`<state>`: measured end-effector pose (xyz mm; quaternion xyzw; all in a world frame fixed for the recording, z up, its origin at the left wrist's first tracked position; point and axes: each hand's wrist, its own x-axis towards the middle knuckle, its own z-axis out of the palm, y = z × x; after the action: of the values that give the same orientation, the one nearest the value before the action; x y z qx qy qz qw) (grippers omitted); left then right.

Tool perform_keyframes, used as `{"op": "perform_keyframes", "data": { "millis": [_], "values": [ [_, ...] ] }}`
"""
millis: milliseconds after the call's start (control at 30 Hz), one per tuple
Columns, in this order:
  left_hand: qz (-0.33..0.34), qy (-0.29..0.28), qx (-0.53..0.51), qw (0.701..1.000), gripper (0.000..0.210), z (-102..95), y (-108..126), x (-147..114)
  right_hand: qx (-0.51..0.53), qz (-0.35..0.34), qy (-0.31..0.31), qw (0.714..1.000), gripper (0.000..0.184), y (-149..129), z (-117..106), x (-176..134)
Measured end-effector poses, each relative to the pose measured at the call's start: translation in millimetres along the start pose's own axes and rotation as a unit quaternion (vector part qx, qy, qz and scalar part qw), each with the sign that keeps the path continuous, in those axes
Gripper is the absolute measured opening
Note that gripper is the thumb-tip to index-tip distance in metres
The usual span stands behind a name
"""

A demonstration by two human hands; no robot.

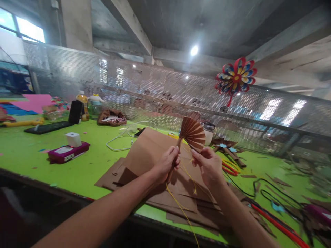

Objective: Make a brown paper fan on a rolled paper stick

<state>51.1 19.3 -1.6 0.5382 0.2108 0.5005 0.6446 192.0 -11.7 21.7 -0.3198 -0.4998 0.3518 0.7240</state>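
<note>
A pleated brown paper fan (pixel 193 133) is spread above the table, attached to a brown stick-like handle (pixel 180 142). My left hand (pixel 168 161) is wrapped round this handle. At the fan's lower right edge, the thumb and fingers of my right hand (pixel 207 164) are pinched on the paper. Thin yellow string (pixel 178 203) hangs below my hands and trails off the table's front. Beneath both hands lies a stack of brown paper sheets (pixel 144 146), the top one curving up.
On the left are a purple power strip (pixel 68 152) with a white charger (pixel 73 139), and a phone (pixel 76 112). Orange-handled scissors (pixel 231 168), a black cable (pixel 269 184) and paper scraps lie right. A perforated metal screen (pixel 155 89) with a red paper flower (pixel 236 77) stands behind.
</note>
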Motion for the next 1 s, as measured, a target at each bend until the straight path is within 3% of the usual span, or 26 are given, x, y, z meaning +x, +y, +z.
{"op": "perform_keyframes", "data": {
  "millis": [200, 433, 700, 1000],
  "values": [
    [0.021, 0.028, 0.001, 0.999, 0.036, 0.4, -2, 0, -0.038, 0.003, 0.009, 0.999, 0.025, 12, 7, -11],
    [0.022, 0.029, -0.013, 0.999, 0.038, -0.6, -3, 0, -0.108, -0.002, 0.013, 0.994, 0.020, 25, 16, -19],
    [0.017, 0.007, -0.067, 0.998, 0.036, -1.4, -9, 2, -0.111, 0.023, 0.008, 0.993, 0.026, 35, 27, -27],
    [0.016, 0.039, -0.023, 0.999, 0.036, 2.5, -6, -2, -0.138, 0.030, 0.023, 0.990, 0.027, 33, 32, -28]
  ]
}}
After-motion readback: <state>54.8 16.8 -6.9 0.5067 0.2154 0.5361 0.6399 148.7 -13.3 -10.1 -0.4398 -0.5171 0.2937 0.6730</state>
